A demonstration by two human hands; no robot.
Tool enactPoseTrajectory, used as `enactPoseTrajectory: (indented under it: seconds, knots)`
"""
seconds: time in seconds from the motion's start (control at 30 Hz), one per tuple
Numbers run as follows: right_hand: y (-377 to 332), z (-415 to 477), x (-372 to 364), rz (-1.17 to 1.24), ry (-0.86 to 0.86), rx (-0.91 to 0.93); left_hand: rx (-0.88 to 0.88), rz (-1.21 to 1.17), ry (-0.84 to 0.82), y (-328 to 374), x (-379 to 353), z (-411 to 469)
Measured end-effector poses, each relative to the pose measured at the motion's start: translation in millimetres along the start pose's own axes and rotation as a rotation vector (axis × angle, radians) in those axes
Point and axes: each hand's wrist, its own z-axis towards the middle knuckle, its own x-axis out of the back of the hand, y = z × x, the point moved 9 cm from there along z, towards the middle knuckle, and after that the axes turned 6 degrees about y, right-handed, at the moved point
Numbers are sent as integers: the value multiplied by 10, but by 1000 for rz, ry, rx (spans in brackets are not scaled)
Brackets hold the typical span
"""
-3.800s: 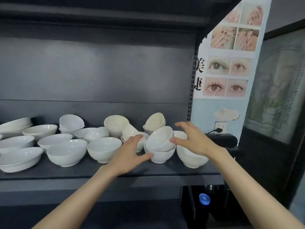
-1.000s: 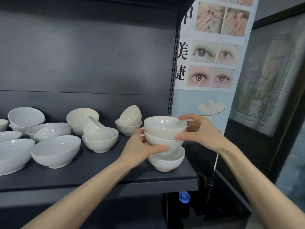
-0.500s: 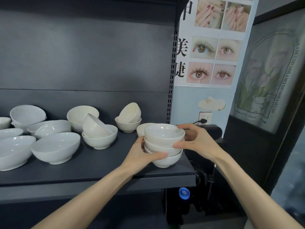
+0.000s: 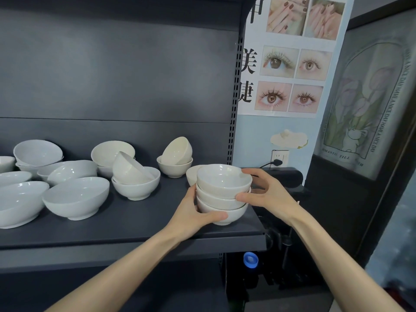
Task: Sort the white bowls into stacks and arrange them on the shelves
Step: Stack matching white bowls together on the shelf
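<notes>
Three white bowls, nested upright, make one stack (image 4: 222, 188) right between the two hands, its foot down on the dark shelf (image 4: 135, 224) near the right end. The left hand (image 4: 191, 215) cups the bottom bowl from the side, thumb laid across its front. The right hand (image 4: 267, 194) has its thumb pressed on the middle bowl and its fingers curled round the back of the top rim, so both hands have a grip. One more small bowl (image 4: 191, 174) peeks out just past the left hand's fingers, mostly hidden by the stack. Out to the left of the left hand there's a pile of two (image 4: 135, 179), the upper bowl tipped in the lower, and farther back a second pile of two (image 4: 176, 158), tipped likewise. Beyond those, wider bowls (image 4: 76, 197) crowd the shelf and run off the edge, too overlapped to count surely. Below the right hand, one blue bottle cap (image 4: 250, 260). Above it, a poster (image 4: 290, 64) showing four eye photos and two of nails, and one socket (image 4: 280, 156) with a black plug.
</notes>
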Motion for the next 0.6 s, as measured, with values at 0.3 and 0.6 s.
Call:
enactPoseTrajectory:
  seconds: [0.3,0.6]
  knots:
    - [-65,65,-244,39,-17,-9,-6,25,56,-28,304,-28]
    - [-260,243,-966,126,-76,43,-5,69,149,-54,1030,-81]
